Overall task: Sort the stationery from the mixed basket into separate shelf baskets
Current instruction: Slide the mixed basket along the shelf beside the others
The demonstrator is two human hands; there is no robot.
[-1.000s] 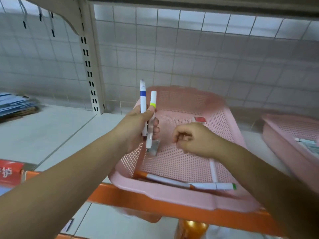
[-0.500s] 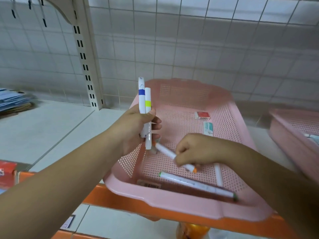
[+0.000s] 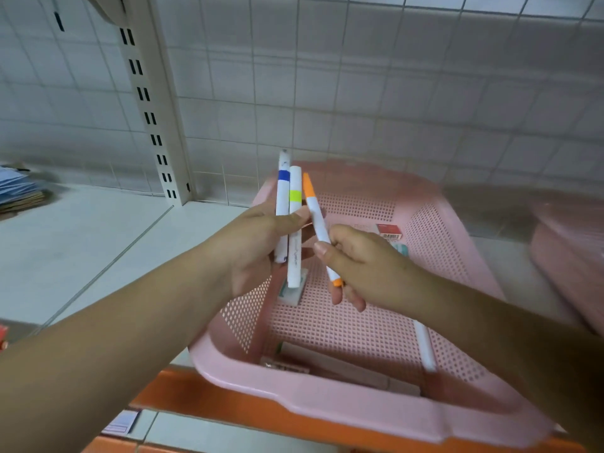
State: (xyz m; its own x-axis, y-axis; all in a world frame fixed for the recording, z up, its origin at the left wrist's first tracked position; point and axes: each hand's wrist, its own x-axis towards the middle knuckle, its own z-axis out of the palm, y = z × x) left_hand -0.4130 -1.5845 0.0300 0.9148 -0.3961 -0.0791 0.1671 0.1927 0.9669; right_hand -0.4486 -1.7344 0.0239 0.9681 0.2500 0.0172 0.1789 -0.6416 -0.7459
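Note:
My left hand [image 3: 258,243] grips two white markers upright over the pink mixed basket [image 3: 434,243]: one with a blue band [image 3: 282,191] and one with a yellow-green band [image 3: 294,217]. My right hand [image 3: 362,266] pinches a white marker with orange ends [image 3: 315,220], tilted, its top end almost against the two markers. Inside the basket lie two more white markers [image 3: 425,346], a white eraser [image 3: 292,291] under my left hand, a small red box [image 3: 387,230] and a teal-and-white eraser [image 3: 401,248] at the back.
The basket sits on a white shelf [image 3: 81,243] with an orange front rail [image 3: 248,410]. A second pink basket [image 3: 568,250] stands to the right. A slotted shelf upright [image 3: 153,125] rises at the back left, and a stack of blue papers [image 3: 19,191] lies far left.
My right hand picked the orange-ended marker out of the basket and raised it beside the two markers in my left hand. My left hand has kept its grip.

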